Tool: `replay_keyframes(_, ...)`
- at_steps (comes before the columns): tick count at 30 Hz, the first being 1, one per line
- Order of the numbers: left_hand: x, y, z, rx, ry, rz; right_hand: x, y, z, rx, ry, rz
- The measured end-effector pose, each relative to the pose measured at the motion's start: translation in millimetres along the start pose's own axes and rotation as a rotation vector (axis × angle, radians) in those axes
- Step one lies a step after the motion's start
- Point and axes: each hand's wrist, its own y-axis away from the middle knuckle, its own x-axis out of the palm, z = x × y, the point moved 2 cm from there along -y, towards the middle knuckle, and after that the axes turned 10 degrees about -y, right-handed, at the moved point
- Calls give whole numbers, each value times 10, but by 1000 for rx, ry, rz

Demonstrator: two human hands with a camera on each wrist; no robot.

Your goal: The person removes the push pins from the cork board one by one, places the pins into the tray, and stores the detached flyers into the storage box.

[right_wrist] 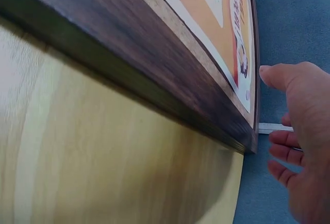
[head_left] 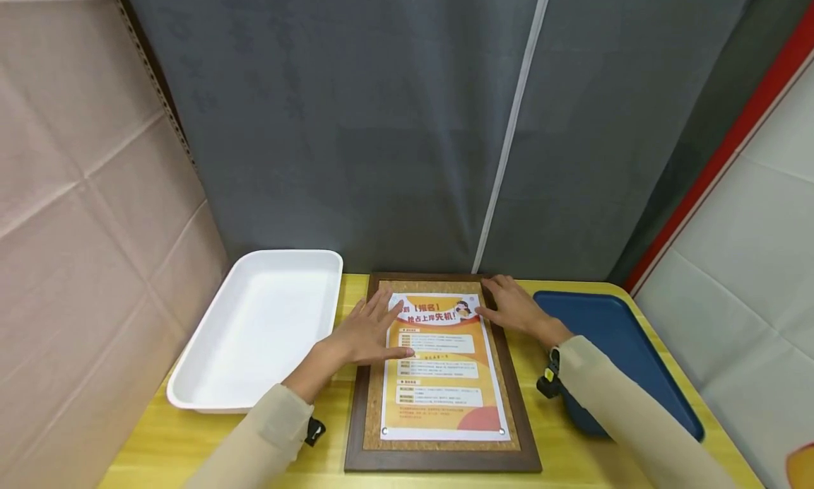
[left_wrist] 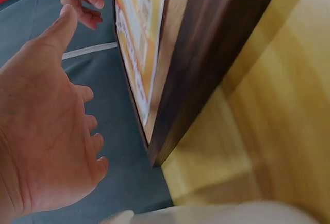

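Poster [head_left: 439, 397] lies on the board [head_left: 445, 462], with pins [head_left: 502, 431] at its 5 and 7 o'clock corners. Using the board as the clock: left hand [head_left: 365, 336] is around 10, fingers spread and loose, nothing in its grip. Right hand [head_left: 514, 307] is near 2, by the top corner, fingers loosely bent, also empty; can't really tell if it's touching. White tray [head_left: 267, 326] sits just past 9, blue tray [head_left: 626, 348] at 3, partly behind the sleeve [head_left: 629, 404].

On the table [head_left: 159, 450], the board [head_left: 445, 461] bearing the poster [head_left: 441, 376] separates left tray [head_left: 267, 326] from right tray [head_left: 610, 330].
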Motion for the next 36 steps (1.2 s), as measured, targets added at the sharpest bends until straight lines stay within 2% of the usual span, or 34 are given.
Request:
replay_keyframes(5, 126, 8, -30, 15, 18, -16, 66, -34, 17, -62, -43, -44)
replay_keyframes(12, 206, 23, -75, 19, 35, 8, 180, -85, -19, -82, -87, -106)
replay_keyframes(20, 306, 10, -88, 48, 59, -2, 268, -108, -95, -29, -153, -125)
replay_keyframes(27, 420, 6, -48, 36, 73, 1, 342, -141, -128, 45, -252, -147)
replay_keyframes(30, 464, 7, -32, 21, 74, 18, 332, -155, -111, 73, -287, -151)
replay_keyframes(36, 420, 31, -68, 3, 34, 74, 300, -153, -64, 109, -321, -166)
